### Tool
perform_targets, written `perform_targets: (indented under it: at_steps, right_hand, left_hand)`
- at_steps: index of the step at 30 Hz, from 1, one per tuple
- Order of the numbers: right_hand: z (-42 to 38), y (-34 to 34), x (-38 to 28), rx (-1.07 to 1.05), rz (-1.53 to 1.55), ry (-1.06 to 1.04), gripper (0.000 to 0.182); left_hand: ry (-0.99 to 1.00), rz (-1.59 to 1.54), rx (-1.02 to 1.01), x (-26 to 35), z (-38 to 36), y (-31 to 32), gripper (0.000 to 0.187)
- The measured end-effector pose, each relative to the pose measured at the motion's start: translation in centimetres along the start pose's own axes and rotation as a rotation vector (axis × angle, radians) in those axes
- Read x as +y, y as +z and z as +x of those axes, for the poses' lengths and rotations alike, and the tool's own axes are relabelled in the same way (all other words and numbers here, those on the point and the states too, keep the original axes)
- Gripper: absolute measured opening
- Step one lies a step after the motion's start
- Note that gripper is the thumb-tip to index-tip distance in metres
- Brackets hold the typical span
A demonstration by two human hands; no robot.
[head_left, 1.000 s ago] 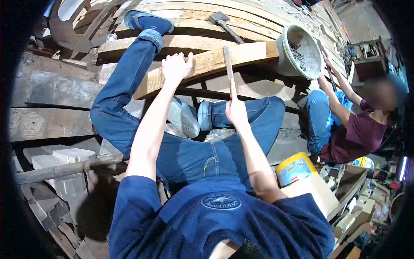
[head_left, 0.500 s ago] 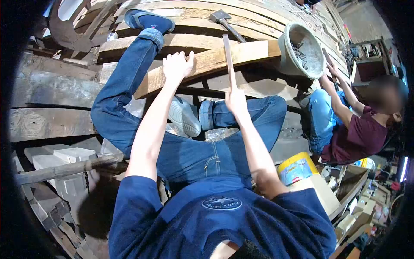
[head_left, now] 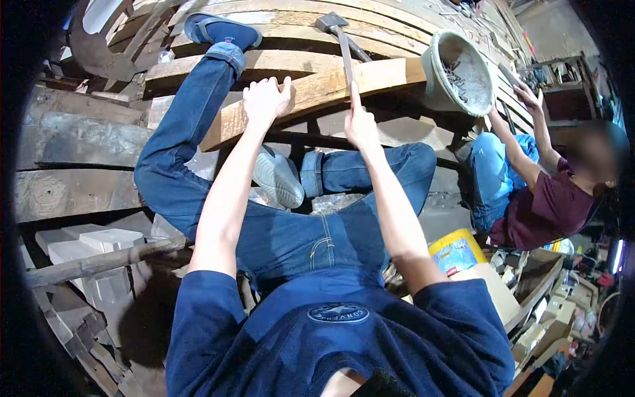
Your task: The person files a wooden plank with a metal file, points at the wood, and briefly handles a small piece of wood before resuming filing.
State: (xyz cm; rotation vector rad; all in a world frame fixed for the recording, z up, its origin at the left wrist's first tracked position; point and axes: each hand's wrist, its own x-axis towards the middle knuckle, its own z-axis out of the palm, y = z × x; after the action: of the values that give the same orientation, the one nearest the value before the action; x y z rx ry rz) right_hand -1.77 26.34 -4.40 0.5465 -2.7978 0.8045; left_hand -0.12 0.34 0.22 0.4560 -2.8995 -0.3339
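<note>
The pale, squared plank [head_left: 317,91] lay under the left hand [head_left: 266,102], whose fingers' hold I couldn't tell; the right hand [head_left: 361,127] clamped a tool [head_left: 348,66].

Worn planks [head_left: 79,192] lie about, with a wooden shelf [head_left: 588,86] and glowing tube light [head_left: 617,257] at right.

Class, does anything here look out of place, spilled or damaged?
The scrap wood at the lower left looks untidy: its pieces lie jumbled at different angles. The beam under the left hand shows no obvious damage.
</note>
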Motion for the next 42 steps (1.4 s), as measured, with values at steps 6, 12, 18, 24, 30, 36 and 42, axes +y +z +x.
perform_targets:
  at_steps: [6, 12, 18, 24, 30, 36, 42]
  right_hand:
    - [-10.8, -3.4, -3.8, -0.289, 0.064, 0.341, 0.093]
    - [-2.6, -1.3, -2.6, -0.141, 0.081, 0.143, 0.094]
    - [-1.6, -1.3, -2.1, -0.075, 0.094, 0.049, 0.099]
    - [-11.9, -2.8, -4.6, -0.223, 0.163, 0.273, 0.094]
    - [-2.1, -1.3, -2.8, -0.155, 0.117, 0.111, 0.094]
    - [-0.5, -0.9, -2.2, -0.167, 0.077, 0.092, 0.095]
    - [-11.8, -2.8, -5.4, -0.258, 0.160, 0.223, 0.094]
  left_hand:
    - [-0.023, -0.005, -0.077, 0.0, 0.1, -0.6, 0.061]
    - [-0.023, 0.009, -0.021, -0.1, 0.2, -0.2, 0.061]
    - [-0.029, -0.007, -0.052, -0.1, 0.5, -0.2, 0.060]
    - [-0.025, -0.003, -0.076, 0.0, 0.3, -0.7, 0.062]
    - [-0.023, 0.004, -0.059, -0.2, 0.2, -0.4, 0.063]
    - [0.003, -0.005, 0.019, -0.3, 0.2, 0.0, 0.058]
    - [-0.021, -0.003, -0.028, -0.4, 0.4, 0.1, 0.060]
